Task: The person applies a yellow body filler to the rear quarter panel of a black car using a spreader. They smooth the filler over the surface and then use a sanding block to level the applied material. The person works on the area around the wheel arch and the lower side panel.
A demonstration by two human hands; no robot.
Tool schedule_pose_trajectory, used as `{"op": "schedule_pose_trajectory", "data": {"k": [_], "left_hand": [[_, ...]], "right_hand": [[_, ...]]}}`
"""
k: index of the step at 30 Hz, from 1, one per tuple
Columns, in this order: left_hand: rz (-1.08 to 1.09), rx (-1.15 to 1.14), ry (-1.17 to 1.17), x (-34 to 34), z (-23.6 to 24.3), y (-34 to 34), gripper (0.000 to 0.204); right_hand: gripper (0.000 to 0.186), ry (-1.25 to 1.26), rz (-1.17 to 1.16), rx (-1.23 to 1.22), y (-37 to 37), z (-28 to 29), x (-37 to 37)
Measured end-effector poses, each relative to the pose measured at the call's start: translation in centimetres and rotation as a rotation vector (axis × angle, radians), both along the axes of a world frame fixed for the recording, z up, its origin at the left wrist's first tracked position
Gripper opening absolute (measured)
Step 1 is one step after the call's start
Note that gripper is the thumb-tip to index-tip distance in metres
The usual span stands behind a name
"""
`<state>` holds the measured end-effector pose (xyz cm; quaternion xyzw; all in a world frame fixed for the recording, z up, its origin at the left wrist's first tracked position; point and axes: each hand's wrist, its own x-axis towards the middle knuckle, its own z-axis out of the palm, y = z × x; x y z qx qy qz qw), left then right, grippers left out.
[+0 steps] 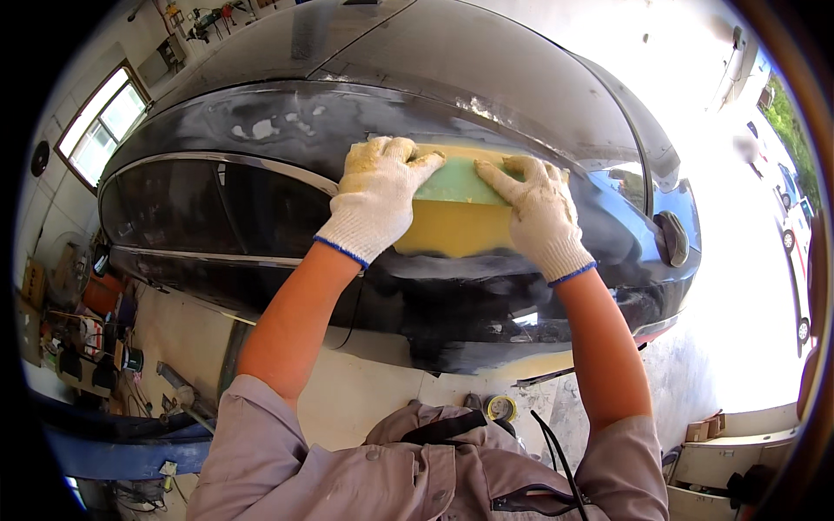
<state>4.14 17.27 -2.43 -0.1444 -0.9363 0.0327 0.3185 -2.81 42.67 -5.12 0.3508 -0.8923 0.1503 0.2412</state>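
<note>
My left hand and my right hand wear white knit gloves with blue cuffs, the left one stained yellow at the fingers. Between them they grip a flat, pale green sanding block by its two ends, thumbs inward on its upper face. The block lies against a patch of yellow body filler on a dark car. Grey, sanded-looking areas surround the filler. Whatever lies beneath the block is hidden, as are most of the fingertips on its far side.
A side mirror juts out at the car's right. Near my feet stands a round yellow tin. At left are a blue metal beam and a fan among clutter. A pale cabinet stands at lower right.
</note>
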Motion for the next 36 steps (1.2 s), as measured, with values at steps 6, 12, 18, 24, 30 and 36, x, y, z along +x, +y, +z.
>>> {"op": "schedule_pose_trajectory", "data": {"k": [6,12,18,24,30,36], "left_hand": [[-0.033,0.102,0.197,4.5,-9.8,2.8,0.051],[0.003,0.126,0.208,7.7,-19.9,4.4,0.068],[0.029,0.225,-0.017,10.4,-19.8,6.0,0.066],[-0.043,0.166,-0.092,10.6,-10.5,5.8,0.053],[-0.041,0.005,-0.023,4.1,-0.3,2.6,0.049],[0.071,0.035,-0.161,-0.9,3.9,0.4,0.049]], "right_hand": [[0.069,0.096,0.042,-0.023,2.4,-8.2,4.4],[0.063,0.13,0.103,0.018,4.7,-13.8,7.3],[0.058,0.053,0.077,0.149,5.9,-13.3,9.2],[0.062,-0.092,0.05,0.17,6.1,-6.3,9.8],[0.06,0.055,0.017,0.057,3.3,0.9,3.5],[0.057,-0.112,0.047,-0.002,0.6,4.1,-1.5]]}}
